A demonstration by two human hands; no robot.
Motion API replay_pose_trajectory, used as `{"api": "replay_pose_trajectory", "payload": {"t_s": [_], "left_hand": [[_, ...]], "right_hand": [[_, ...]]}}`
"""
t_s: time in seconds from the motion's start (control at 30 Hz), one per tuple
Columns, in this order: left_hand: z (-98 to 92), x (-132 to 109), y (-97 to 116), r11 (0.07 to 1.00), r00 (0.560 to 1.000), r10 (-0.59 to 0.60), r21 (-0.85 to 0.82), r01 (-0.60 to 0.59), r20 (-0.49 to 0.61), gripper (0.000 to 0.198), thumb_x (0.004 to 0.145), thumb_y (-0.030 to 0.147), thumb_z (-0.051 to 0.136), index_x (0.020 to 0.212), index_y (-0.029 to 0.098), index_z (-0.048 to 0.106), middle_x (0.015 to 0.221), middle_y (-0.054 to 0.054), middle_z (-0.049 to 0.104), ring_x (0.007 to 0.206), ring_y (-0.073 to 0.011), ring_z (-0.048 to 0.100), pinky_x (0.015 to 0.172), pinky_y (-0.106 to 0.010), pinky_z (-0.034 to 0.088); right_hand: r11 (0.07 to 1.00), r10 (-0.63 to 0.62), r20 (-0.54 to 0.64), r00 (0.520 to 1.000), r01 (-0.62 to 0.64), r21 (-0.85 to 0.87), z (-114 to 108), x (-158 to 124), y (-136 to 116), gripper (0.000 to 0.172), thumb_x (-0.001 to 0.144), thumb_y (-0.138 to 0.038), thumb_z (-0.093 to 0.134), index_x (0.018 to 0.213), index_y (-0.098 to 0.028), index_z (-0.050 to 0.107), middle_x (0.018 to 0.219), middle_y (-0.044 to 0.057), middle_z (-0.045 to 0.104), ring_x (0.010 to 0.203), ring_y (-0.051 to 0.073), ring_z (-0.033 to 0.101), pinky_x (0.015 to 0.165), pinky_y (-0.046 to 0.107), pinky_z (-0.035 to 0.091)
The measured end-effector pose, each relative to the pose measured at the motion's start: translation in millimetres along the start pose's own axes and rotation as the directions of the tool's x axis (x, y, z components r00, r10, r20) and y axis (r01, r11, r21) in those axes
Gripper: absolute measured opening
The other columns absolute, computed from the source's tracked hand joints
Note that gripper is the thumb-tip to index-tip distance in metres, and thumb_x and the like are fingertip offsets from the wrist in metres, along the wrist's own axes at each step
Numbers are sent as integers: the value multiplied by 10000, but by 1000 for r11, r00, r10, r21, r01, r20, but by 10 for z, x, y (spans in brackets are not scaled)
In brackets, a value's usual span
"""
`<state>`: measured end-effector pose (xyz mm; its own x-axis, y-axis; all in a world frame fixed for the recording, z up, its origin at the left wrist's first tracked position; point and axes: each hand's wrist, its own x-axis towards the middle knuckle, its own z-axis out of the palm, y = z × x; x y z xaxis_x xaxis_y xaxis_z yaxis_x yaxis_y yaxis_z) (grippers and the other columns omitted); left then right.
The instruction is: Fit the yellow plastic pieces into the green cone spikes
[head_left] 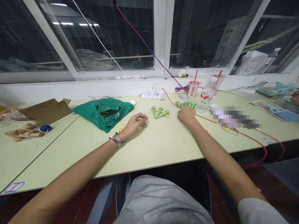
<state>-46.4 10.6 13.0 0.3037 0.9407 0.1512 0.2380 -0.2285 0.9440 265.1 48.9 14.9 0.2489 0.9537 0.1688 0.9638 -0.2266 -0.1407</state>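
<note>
My left hand [135,125] rests over the pale table [149,149], fingers loosely curled and apart, nothing between them. Small yellow pieces [121,128] lie just behind its wrist. Between my two hands is a small fan of green spikes [161,113] with yellow fittings. My right hand [187,114] is at a second group of green spikes [187,103], whose round heads show beyond the knuckles. Its fingertips are hidden under the hand, so any grip is not visible. A few yellow pieces [206,131] lie right of my right wrist.
A torn green bag [102,112] and a cardboard box [45,112] stand left, near wooden pieces [25,132]. Behind are a power strip [153,95] and a cup [193,89]. A water bottle [205,98] and red cable [252,140] are right. Another person's hand [295,97] shows far right.
</note>
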Motion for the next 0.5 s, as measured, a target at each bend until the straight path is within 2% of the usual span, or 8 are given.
{"api": "replay_pose_trajectory", "payload": {"t_s": [0.23, 0.5], "left_hand": [[3, -1, 7, 1000, 1000, 6, -5, -6, -4, 257, 795, 375, 679, 983, 200, 690, 1078, -69, 702, 801, -191, 731, 753, -338, 594], [5, 8, 1, 1000, 1000, 2, -1, -2, -5, 257, 799, 390, 683, 975, 202, 689, 1054, -64, 698, 806, -192, 729, 751, -338, 594]], "right_hand": [[1000, -21, 0, 1000, 21, -18, -26, 15, 28, 369, 952, -154, 521, 1255, -185, 731, 1277, 231, 697, 1105, 336, 680, 871, 421, 503], [999, 31, -7, 999, -31, 13, 0, 67, 83, 389, 929, -99, 571, 1290, -184, 689, 1229, 231, 716, 1128, 334, 702, 900, 420, 505]]}}
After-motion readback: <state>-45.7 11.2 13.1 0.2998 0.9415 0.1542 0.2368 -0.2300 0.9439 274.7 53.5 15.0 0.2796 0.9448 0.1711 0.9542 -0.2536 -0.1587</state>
